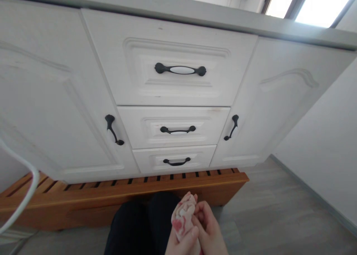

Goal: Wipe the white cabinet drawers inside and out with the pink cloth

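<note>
**Both hands bunched on a small cloth, low in front of the white cabinet**

I see a wide white cabinet with moulded wooden fronts (pixel 173 99) filling most of my view, under the grey edge of a counter (pixel 195 13) that runs along its top. A big door panel takes its left side (pixel 50 99) and another its right side (pixel 279 95); each carries a curved black metal handle, one near the left door's inner edge (pixel 113 129), one near the right door's inner edge (pixel 231 127). Between the doors sit three stacked drawers: the top drawer has a black handle with a white middle piece (pixel 180 69), the middle drawer (pixel 173 126) and the bottom drawer (pixel 174 159) have slimmer black handles.

Below the cabinet's bottom edge lies a slatted orange-brown wooden platform (pixel 125 193), resting on grey plank flooring (pixel 279 218). A white cable (pixel 29 188) loops in at the left edge of my view. My dark-clad legs (pixel 139 225) show at the bottom.

In front of the platform's front edge, my left hand (pixel 181 242) and my right hand (pixel 208 229) are pressed together around a small crumpled white-and-red patterned cloth (pixel 182 214). Both hands are closed on it, the left thumb lying across its lower part, the right fingers wrapped against its side. The cloth sticks up between them, held in the air, clear of the floor and the cabinet.
</note>
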Demonstrator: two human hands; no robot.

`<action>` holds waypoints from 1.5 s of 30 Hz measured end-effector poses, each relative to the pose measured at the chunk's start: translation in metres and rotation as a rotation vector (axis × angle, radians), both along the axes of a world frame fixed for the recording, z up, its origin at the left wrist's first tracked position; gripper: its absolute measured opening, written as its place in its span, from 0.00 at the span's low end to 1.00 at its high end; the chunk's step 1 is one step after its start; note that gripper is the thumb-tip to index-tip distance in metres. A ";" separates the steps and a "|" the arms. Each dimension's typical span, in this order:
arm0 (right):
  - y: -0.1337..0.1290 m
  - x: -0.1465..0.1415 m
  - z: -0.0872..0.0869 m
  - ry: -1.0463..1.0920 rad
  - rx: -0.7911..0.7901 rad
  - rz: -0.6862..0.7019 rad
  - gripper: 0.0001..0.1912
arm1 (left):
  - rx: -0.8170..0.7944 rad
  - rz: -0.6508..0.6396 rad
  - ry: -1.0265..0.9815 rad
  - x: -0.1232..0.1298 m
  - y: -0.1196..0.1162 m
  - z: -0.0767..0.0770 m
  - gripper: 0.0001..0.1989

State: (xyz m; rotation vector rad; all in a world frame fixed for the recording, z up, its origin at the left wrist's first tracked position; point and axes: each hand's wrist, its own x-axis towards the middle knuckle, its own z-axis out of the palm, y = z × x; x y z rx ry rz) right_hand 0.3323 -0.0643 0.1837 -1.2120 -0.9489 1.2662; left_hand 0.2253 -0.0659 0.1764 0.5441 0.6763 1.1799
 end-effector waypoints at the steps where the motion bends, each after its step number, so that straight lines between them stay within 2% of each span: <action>1: -0.001 0.000 0.000 -0.058 0.024 -0.044 0.12 | 0.002 0.027 0.016 0.001 0.000 -0.001 0.27; 3: -0.004 0.000 0.000 -0.198 0.080 -0.100 0.10 | 0.013 0.098 0.045 0.005 -0.001 -0.003 0.28; 5: -0.008 0.000 -0.003 -0.309 0.159 -0.096 0.08 | -0.013 0.130 0.041 0.009 0.000 -0.007 0.30; 7: -0.014 -0.002 -0.009 -0.369 0.243 -0.084 0.11 | -0.047 0.174 0.071 0.009 0.002 -0.009 0.31; 10: -0.022 -0.006 -0.022 -0.437 0.362 -0.062 0.22 | -0.084 0.205 0.139 0.003 0.005 -0.006 0.32; 13: -0.025 -0.008 -0.030 -0.473 0.428 0.012 0.39 | -0.051 0.160 0.103 -0.003 0.005 0.003 0.30; 15: -0.024 -0.008 -0.029 -0.413 0.360 0.018 0.38 | -0.030 0.128 0.068 -0.004 0.002 0.009 0.28; 18: -0.018 -0.002 -0.016 -0.238 0.207 0.014 0.27 | -0.019 0.092 0.047 -0.002 -0.002 0.011 0.30; 23: -0.007 0.014 0.007 -0.047 0.219 0.181 0.24 | 0.017 0.098 0.012 -0.002 -0.005 0.008 0.35; 27: -0.005 0.012 0.008 0.011 0.168 0.215 0.23 | -0.049 0.080 -0.016 -0.003 -0.004 0.004 0.36; 30: -0.007 0.011 0.006 -0.002 0.146 0.183 0.26 | -0.159 0.049 -0.001 -0.005 0.001 0.003 0.30; 32: -0.007 0.021 0.009 -0.157 0.171 0.156 0.23 | -0.238 -0.007 -0.049 -0.007 0.008 0.007 0.24; 34: -0.004 0.039 0.018 -0.438 0.286 0.135 0.17 | -0.381 -0.044 -0.140 -0.010 0.016 0.016 0.18; 35: -0.001 0.049 0.023 -0.605 0.382 0.124 0.16 | -0.465 -0.048 -0.179 -0.011 0.020 0.021 0.16; 37: 0.004 0.067 0.032 -0.925 0.605 0.101 0.20 | -0.591 -0.047 -0.240 -0.014 0.025 0.031 0.14; 39: 0.007 0.075 0.038 -1.150 0.824 0.109 0.26 | -0.618 -0.087 -0.306 -0.014 0.026 0.037 0.15; 42: 0.008 0.071 0.039 -1.296 1.063 0.232 0.29 | -0.596 -0.188 -0.475 -0.012 0.025 0.032 0.18; 45: 0.010 0.059 0.039 -1.304 1.092 0.329 0.27 | -0.521 -0.200 -0.589 -0.012 0.024 0.013 0.20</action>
